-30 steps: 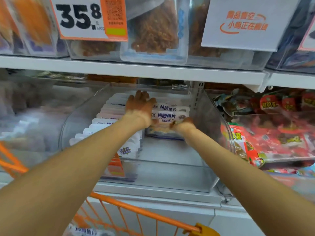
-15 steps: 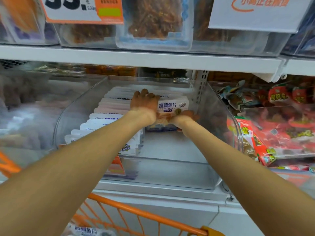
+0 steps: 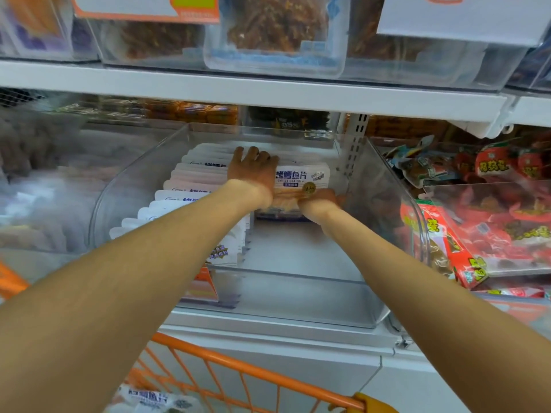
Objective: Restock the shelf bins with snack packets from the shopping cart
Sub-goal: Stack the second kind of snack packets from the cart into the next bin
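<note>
Deep in the clear shelf bin (image 3: 298,296), my two hands hold a small upright stack of white grilled cod fillet packets (image 3: 301,177). My left hand (image 3: 253,171) lies over the stack's left top edge with its fingers bent over it. My right hand (image 3: 322,199) grips the stack's lower right corner. A long row of the same white packets (image 3: 190,189) stands along the bin's left side. More such packets (image 3: 149,397) lie in the orange shopping cart (image 3: 238,365) below my arms.
The bin's right front floor (image 3: 298,251) is bare. A neighbouring clear bin of red snack packets (image 3: 507,225) stands to the right, and a frosted bin (image 3: 44,189) to the left. The white upper shelf (image 3: 268,87) with more bins hangs close above.
The view has tilted down a little. Both hands stay on the packet stack at the back of the bin, which now stands slightly more upright.
</note>
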Motion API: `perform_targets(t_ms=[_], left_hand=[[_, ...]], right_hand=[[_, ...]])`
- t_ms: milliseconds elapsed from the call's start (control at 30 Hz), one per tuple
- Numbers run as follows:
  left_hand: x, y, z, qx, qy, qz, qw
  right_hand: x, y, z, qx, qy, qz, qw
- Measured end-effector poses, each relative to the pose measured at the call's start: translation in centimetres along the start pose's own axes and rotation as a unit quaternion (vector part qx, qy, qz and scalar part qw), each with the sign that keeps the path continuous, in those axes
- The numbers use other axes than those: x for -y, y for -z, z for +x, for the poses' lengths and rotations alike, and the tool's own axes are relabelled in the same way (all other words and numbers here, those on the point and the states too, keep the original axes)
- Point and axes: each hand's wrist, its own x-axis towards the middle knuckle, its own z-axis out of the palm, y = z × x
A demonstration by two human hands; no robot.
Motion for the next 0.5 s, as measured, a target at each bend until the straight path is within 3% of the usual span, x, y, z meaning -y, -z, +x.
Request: perform_targets(t_ms=[200, 500], left_hand=[[0.7, 0.2, 0.1, 0.011, 0.004, -0.028, 1.0], [0.7, 0.3, -0.6, -0.04, 0.004, -0.063, 0.997]], right_hand=[[-0.3, 0.4, -0.4, 0.014, -0.02, 0.004, 1.0], [0.2, 1.4, -2.1, -0.014, -0.009, -0.011, 1.0]])
